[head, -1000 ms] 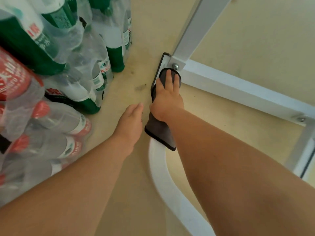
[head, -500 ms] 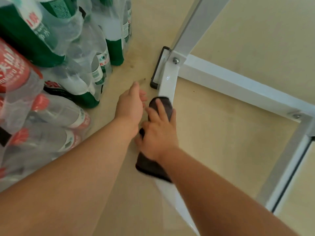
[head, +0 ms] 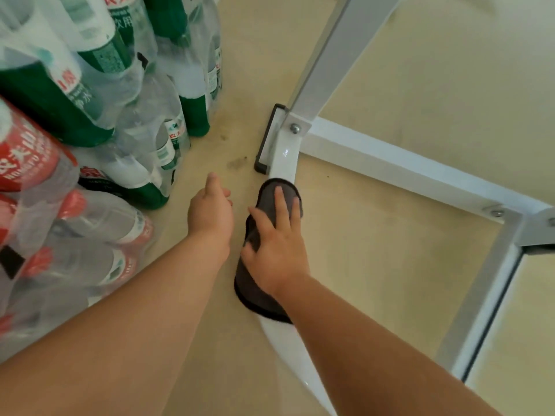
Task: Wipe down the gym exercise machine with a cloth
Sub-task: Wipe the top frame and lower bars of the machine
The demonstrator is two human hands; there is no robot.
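The floor (head: 390,70) is a pale beige sheet, smooth and matt; a dark smudge (head: 237,162) marks it near the machine's foot, with fainter scuffs around it. The white metal frame (head: 390,172) of the exercise machine stands on this floor; 1 straight bar runs to the right, 1 slanted post rises toward the top edge, and a curved bar (head: 279,334) sweeps down toward the viewer. A bolt (head: 295,128) shows where these parts meet; a black foot pad (head: 265,139) sits against the joint on its left side.

The grey cloth (head: 255,295) lies draped along the curved bar, just below the joint. The right hand (head: 277,250) presses it flat with fingers straight and slightly spread, thumb out to the left; nothing is gripped. The left hand (head: 210,211) is just beside it over the bare floor, fingers loosely bent and holding nothing; whether it touches the floor cannot be told.

Shrink-wrapped packs of bottled water fill the left side; green-labelled bottles (head: 90,85) stand further back, red-labelled bottles (head: 27,157) nearer, close beside the left forearm and near the foot pad.
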